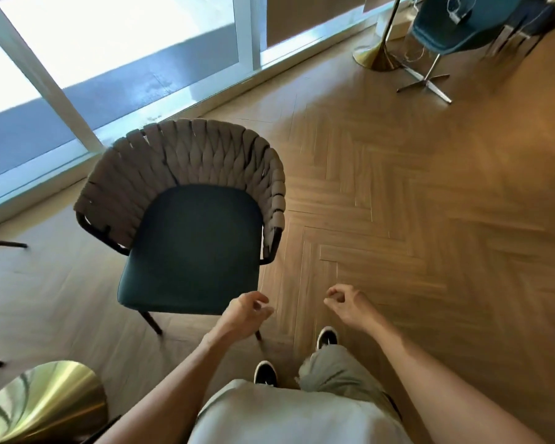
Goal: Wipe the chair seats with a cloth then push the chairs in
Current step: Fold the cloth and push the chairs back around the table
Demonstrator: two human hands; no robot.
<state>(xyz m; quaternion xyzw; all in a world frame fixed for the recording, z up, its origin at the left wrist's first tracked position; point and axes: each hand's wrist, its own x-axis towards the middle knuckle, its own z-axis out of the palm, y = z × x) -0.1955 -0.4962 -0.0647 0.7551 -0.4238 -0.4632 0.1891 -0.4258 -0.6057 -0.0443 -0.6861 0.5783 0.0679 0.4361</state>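
The chair [189, 225] stands on the floor [398, 203] just ahead and to the left of the person, its dark teal seat [193, 248] facing the camera and its curved woven backrest [186, 155] turned toward the window [109, 59]; the seat runs longest from its front edge near the hands back to the backrest, angled slightly to the left. The left hand [245, 310] hangs over the seat's front right corner with fingers loosely curled and nothing in it, and whether it touches the seat I cannot tell. The right hand [346, 302] hovers over bare floor to the right, apart from the chair, its fingers also loosely curled around nothing (the thumb and forefinger tips nearly meet). Below them are two dark shoes [265, 373] and a trouser leg. The floor is wood laid in a herringbone pattern, bright near the tall glass panes with pale frames. A brass cone-shaped base [45, 402] sits at lower left, another brass base [378, 57] at upper right beside a second teal chair [462, 24] on a metal star foot. No readable writing shows.
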